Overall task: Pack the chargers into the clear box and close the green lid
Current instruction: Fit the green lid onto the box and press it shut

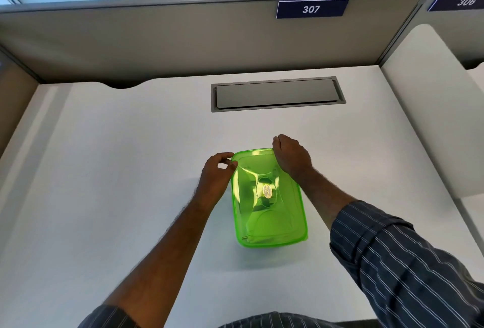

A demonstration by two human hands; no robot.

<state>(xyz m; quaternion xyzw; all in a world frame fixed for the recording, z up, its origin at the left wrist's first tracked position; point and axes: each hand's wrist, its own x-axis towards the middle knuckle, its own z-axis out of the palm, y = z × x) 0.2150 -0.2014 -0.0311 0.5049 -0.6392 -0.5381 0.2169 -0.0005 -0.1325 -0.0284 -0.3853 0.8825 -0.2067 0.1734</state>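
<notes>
Light: bright, even, from overhead
Shadows: soft and faint on the desk (131, 170) beside the arms and below the lid (267, 212)
Glare: small bright spot on the lid's sticker (267, 191)
Focus: sharp centre; slightly soft edges
Distortion: wide-angle; partition (183, 37) bows

lid (269, 220): translucent green plastic, glossy, with bright glare on its left side
sticker (267, 191): small oval on the lid's middle, shiny, gold-looking
surface (117, 170): white, smooth, matt laminate look
cable hatch (277, 93): grey, smooth, dull sheen like metal or plastic
partition (157, 39): grey-beige, matt, cloth-like
number plate (311, 8): dark blue, smooth, slight gloss
sleeve (408, 262): dark woven cloth with thin pale stripes
</notes>
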